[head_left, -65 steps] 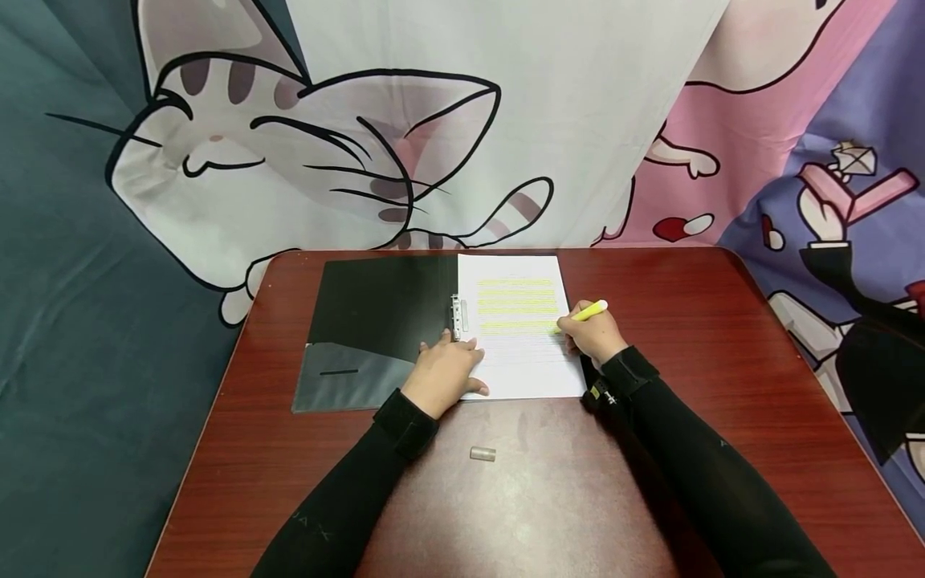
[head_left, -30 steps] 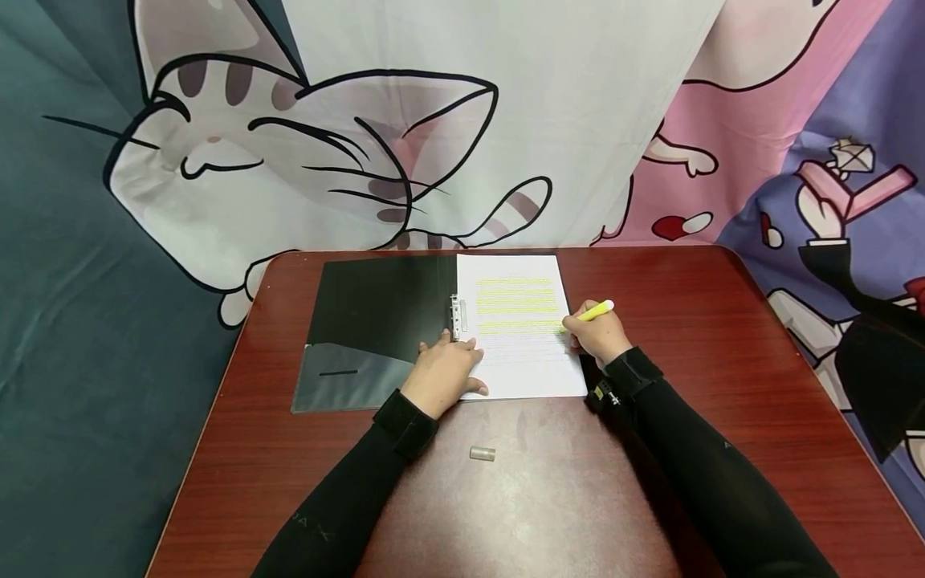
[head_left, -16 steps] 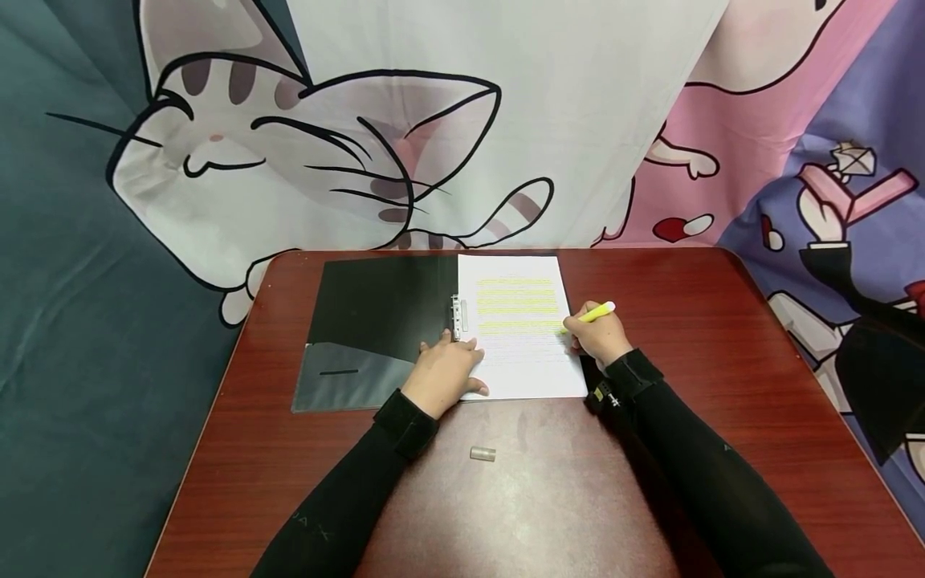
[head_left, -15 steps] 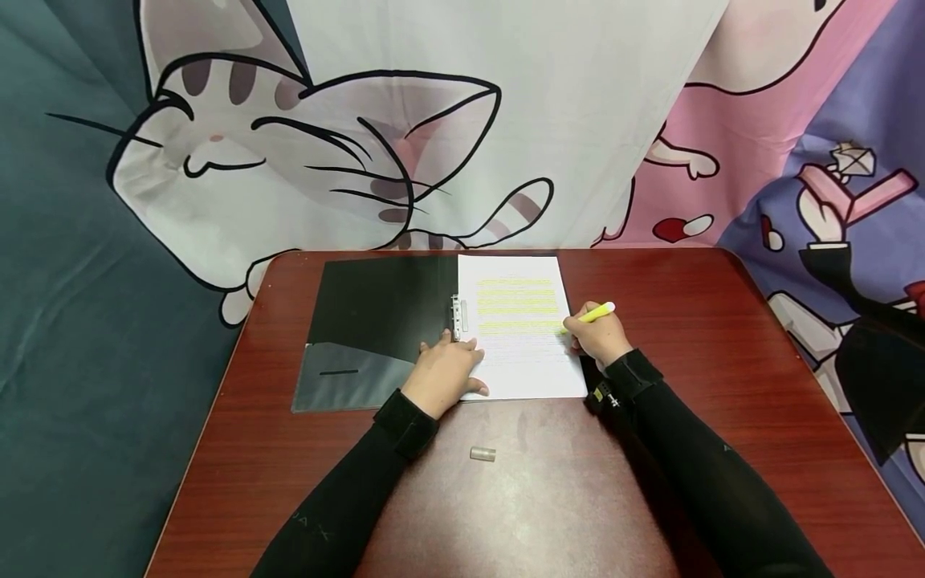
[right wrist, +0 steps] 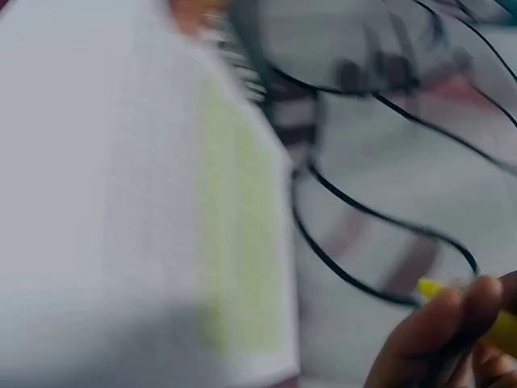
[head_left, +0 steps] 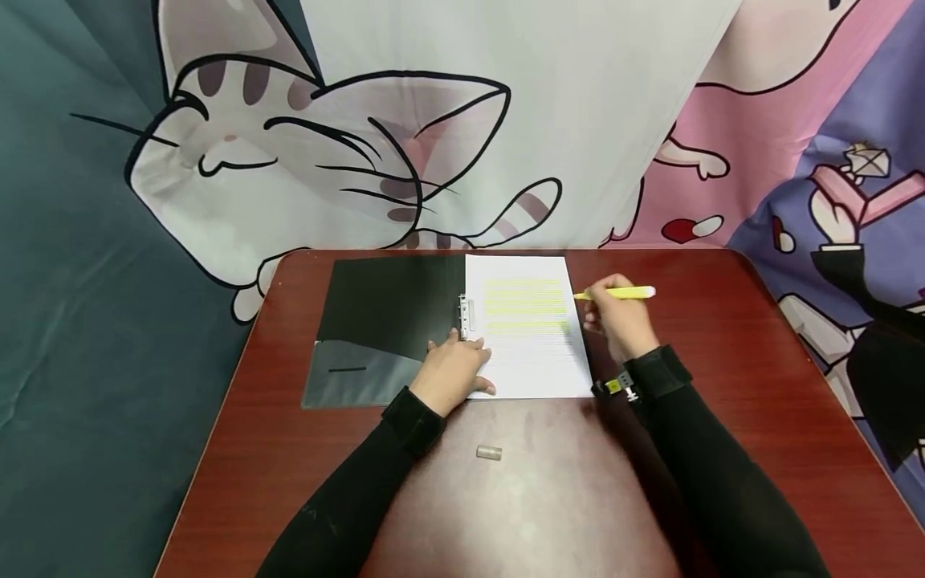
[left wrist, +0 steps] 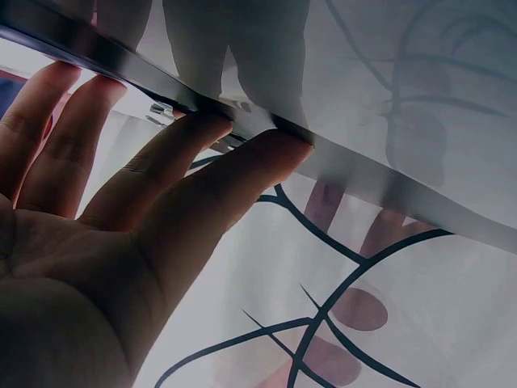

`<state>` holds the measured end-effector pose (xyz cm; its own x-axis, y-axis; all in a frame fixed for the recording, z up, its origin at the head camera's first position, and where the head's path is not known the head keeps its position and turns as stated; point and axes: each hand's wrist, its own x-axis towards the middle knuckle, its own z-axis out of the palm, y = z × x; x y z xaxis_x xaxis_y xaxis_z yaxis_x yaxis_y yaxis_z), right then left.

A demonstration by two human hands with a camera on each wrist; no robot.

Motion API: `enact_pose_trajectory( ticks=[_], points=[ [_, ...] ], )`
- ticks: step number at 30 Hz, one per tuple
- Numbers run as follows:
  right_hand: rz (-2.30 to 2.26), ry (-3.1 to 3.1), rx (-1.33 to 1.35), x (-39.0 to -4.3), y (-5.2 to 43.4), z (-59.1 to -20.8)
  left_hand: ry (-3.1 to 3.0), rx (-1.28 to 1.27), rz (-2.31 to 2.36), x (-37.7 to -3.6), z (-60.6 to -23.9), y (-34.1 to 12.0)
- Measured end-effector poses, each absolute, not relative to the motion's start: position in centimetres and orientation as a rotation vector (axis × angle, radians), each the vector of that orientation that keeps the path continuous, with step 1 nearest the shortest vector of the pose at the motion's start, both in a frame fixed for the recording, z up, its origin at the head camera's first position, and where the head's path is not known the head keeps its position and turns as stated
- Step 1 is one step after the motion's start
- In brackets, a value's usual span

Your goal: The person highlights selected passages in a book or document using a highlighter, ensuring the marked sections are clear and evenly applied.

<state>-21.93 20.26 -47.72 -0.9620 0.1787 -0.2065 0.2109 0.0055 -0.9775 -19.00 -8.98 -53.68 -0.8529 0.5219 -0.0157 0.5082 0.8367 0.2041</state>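
My right hand [head_left: 623, 315] grips a yellow highlighter [head_left: 630, 293], its tip pointing left at the right edge of the white paper [head_left: 531, 369]. In the right wrist view the fingers [right wrist: 428, 331] pinch the highlighter near its yellow tip. Several printed lines on the upper half of the sheet carry yellow marks [head_left: 526, 297]. My left hand [head_left: 451, 371] rests with spread, straight fingers across the sheet's lower left edge and the dark folder [head_left: 390, 301]. A metal clip [head_left: 465, 315] sits at the folder's spine, just above the left fingers.
A small greyish cylindrical cap [head_left: 489, 453] lies on the reddish-brown table [head_left: 723, 321], nearer than the folder. The folder's left side has a translucent pocket [head_left: 361, 376]. Behind the table hangs a cartoon-printed cloth [head_left: 578, 96].
My right hand has lifted the highlighter away from the highlighted lines and moved right and up to the paper's edge. The left hand stays on the folder. The head view has shifted slightly.
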Motion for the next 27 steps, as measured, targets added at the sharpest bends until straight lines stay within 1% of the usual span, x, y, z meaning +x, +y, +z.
enact_pose_trajectory(
  ticks=[2, 5, 10, 12, 13, 18, 20, 23, 24, 27],
  points=[
    [-2.203, 2.139, 0.363, -22.1, 18.3, -48.6, 2.930, 0.804, 0.293, -18.7, -52.8, -9.1],
    [-2.214, 2.011, 0.347, -22.2, 15.2, -50.6, 2.927, 0.810, 0.282, -18.9, -53.1, -9.2],
    [-2.119, 2.022, 0.392, -22.7, 11.4, -52.8, 2.960, 0.848, 0.259, -20.3, -55.7, -9.3],
    [-2.059, 2.069, 0.388, -23.0, 10.3, -53.2, 2.963, 0.848, 0.267, -20.4, -55.6, -9.4],
    [-2.035, 2.086, 0.386, -23.1, 10.0, -53.3, 2.977, 0.860, 0.271, -20.5, -55.8, -9.3],
    [-1.938, 2.144, 0.372, -23.2, 8.9, -53.3, 2.964, 0.851, 0.239, -19.1, -52.6, -9.2],
    [-1.908, 2.171, 0.375, -23.1, 8.7, -53.2, 2.957, 0.840, 0.216, -18.8, -52.1, -9.1],
    [-1.870, 2.210, 0.375, -23.1, 8.6, -53.2, 2.966, 0.842, 0.194, -18.7, -52.1, -9.0],
    [-1.860, 2.220, 0.371, -23.1, 8.6, -53.2, 2.978, 0.851, 0.192, -19.1, -53.0, -9.0],
    [-1.836, 2.240, 0.353, -23.1, 8.5, -53.2, 2.992, 0.854, 0.174, -19.2, -53.1, -9.1]
  ],
)
